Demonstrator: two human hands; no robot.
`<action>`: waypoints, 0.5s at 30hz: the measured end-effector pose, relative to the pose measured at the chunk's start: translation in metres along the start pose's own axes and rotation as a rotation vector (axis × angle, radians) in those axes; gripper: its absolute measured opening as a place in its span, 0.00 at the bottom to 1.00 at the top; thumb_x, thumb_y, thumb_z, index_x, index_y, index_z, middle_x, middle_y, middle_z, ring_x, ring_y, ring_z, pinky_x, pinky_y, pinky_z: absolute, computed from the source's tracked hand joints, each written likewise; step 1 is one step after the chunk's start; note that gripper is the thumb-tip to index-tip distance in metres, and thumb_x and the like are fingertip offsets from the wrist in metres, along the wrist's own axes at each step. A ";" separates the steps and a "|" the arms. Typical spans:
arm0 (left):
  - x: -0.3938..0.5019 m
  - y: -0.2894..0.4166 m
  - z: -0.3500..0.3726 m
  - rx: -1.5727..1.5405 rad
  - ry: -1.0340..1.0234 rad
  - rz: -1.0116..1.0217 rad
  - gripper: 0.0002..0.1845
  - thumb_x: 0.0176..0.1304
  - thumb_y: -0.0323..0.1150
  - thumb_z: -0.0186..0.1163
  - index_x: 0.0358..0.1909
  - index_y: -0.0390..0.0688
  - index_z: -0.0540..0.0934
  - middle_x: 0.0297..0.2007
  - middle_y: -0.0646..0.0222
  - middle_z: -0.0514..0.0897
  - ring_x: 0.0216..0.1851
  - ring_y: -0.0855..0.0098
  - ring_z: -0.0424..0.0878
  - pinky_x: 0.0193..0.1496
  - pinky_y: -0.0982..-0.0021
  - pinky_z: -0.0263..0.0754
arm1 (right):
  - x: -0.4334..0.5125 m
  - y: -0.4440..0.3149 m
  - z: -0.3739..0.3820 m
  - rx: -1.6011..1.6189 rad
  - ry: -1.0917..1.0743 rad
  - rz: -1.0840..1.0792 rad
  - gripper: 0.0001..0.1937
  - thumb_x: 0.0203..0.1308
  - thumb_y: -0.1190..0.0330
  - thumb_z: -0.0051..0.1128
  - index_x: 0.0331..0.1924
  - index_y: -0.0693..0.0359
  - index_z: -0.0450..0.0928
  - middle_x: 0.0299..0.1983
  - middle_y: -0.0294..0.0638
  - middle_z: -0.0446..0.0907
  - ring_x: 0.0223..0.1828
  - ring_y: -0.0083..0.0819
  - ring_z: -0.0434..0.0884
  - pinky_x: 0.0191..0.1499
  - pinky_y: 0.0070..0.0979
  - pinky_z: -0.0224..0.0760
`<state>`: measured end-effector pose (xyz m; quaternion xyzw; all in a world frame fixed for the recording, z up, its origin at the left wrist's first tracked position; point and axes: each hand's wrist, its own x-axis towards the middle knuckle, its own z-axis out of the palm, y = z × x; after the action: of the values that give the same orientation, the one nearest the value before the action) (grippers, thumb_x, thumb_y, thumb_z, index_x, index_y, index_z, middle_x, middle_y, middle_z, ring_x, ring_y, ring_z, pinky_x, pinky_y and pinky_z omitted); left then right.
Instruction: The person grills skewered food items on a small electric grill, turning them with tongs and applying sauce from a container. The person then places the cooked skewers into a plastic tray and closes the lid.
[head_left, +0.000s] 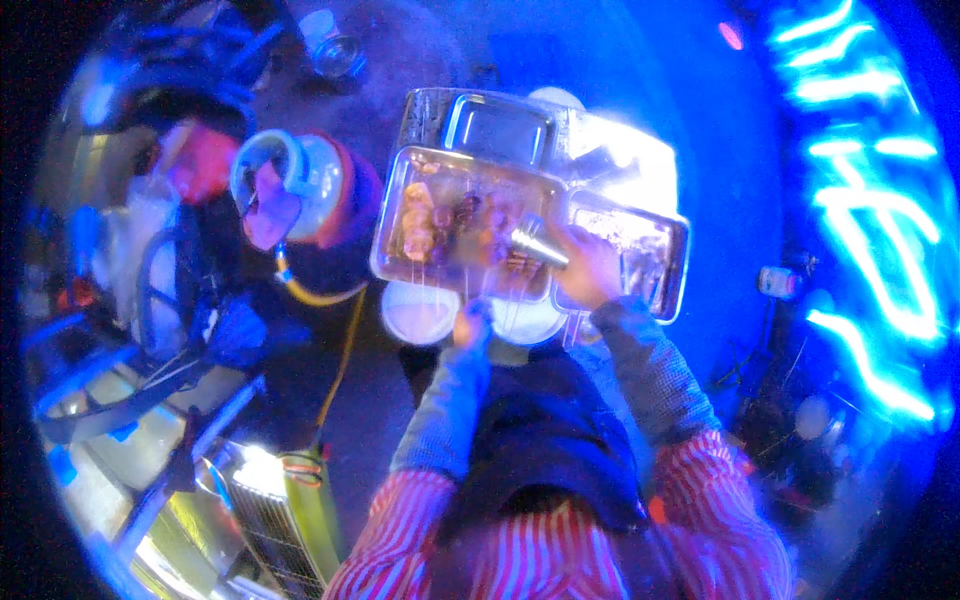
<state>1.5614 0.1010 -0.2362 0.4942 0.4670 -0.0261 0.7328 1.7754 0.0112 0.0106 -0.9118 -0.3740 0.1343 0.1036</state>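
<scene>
My right hand (589, 266) is closed around a shiny metal cylinder, perhaps a shaker or a tool handle (540, 244), above the right part of a metal tray (379, 251). Browned food pieces (418, 221), seemingly skewered, lie in that tray, with thin sticks pointing out over its near edge. My left hand (472, 324) is at this near edge, between two round white containers (420, 313) (529, 321), its fingers closed near the stick ends. Blur hides whether it grips a stick. A second metal tray (679, 277) is to the right, partly behind my right hand.
An empty-looking rectangular pan (499, 131) stands behind the food tray, beside a brightly lit metal surface (630, 150). To the left is a gas cylinder (322, 187) with a yellow hose (319, 300). Folded chairs or frames (150, 427) are at the lower left.
</scene>
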 end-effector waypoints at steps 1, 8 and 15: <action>-0.012 0.013 0.000 0.259 0.079 0.162 0.09 0.65 0.27 0.51 0.40 0.38 0.81 0.24 0.63 0.82 0.22 0.62 0.80 0.25 0.61 0.75 | -0.003 0.002 -0.001 0.015 0.029 -0.036 0.37 0.46 0.65 0.66 0.67 0.47 0.69 0.49 0.46 0.81 0.45 0.50 0.83 0.48 0.45 0.76; -0.025 0.014 -0.003 1.044 0.156 0.298 0.19 0.65 0.30 0.48 0.58 0.39 0.69 0.49 0.47 0.80 0.40 0.42 0.83 0.41 0.45 0.78 | 0.026 0.032 0.017 -0.122 -0.098 0.048 0.37 0.45 0.64 0.67 0.66 0.49 0.70 0.44 0.48 0.81 0.43 0.52 0.83 0.46 0.49 0.75; -0.032 0.015 0.005 1.096 0.136 0.216 0.18 0.66 0.33 0.50 0.56 0.39 0.71 0.47 0.48 0.80 0.38 0.43 0.83 0.40 0.46 0.78 | 0.005 0.034 0.000 -0.048 -0.080 -0.086 0.32 0.46 0.65 0.61 0.62 0.46 0.74 0.37 0.48 0.82 0.37 0.51 0.84 0.39 0.48 0.77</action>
<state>1.5539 0.0911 -0.2025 0.8483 0.3780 -0.1578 0.3356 1.8012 -0.0093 -0.0004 -0.8910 -0.4198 0.1573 0.0723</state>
